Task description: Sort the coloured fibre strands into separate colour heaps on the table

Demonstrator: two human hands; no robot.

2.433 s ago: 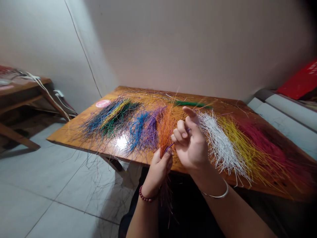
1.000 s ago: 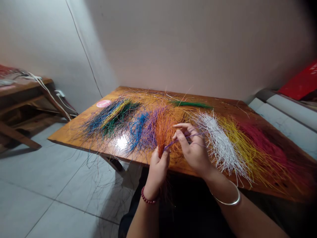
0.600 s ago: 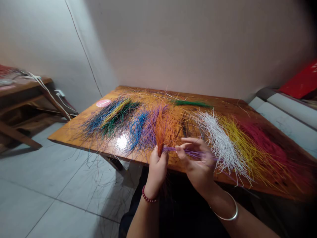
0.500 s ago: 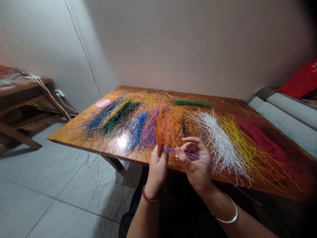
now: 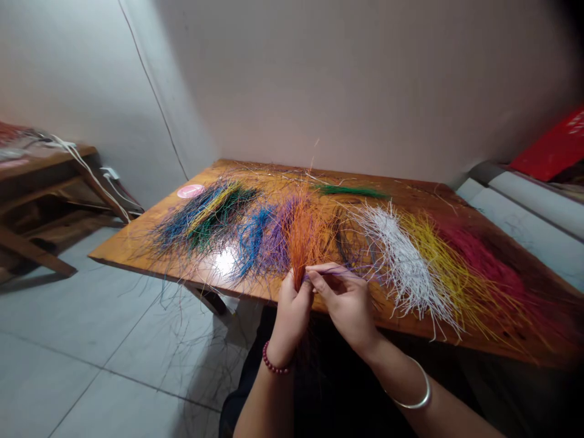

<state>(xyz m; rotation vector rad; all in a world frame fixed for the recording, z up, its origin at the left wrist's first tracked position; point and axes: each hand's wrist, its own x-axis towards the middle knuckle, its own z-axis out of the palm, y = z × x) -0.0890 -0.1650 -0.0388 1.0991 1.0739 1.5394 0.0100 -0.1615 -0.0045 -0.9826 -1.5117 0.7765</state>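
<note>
My left hand (image 5: 295, 304) is closed around a bundle of thin orange strands (image 5: 298, 243), which stand upright and fan out above the fist. Against it, my right hand (image 5: 344, 298) pinches some purple strands (image 5: 335, 271) between thumb and fingers, right beside the orange bundle. The purple strands trail off to the right behind the right hand. Behind the hands lie a purple pile (image 5: 279, 234) and a blue pile (image 5: 255, 240) of strands. To the right is a white pile (image 5: 410, 267).
The strands lie on a wooden table (image 5: 137, 237). Yellow strands (image 5: 456, 286) and dark pink strands (image 5: 488, 255) are at the right, a green bunch (image 5: 353, 190) at the back. At the left are mixed strands (image 5: 210, 210) and a pink round piece (image 5: 190, 191).
My right hand has moved left to the orange bundle, and its spread fingers have closed into a pinch on the purple strands. My left hand keeps its hold.
</note>
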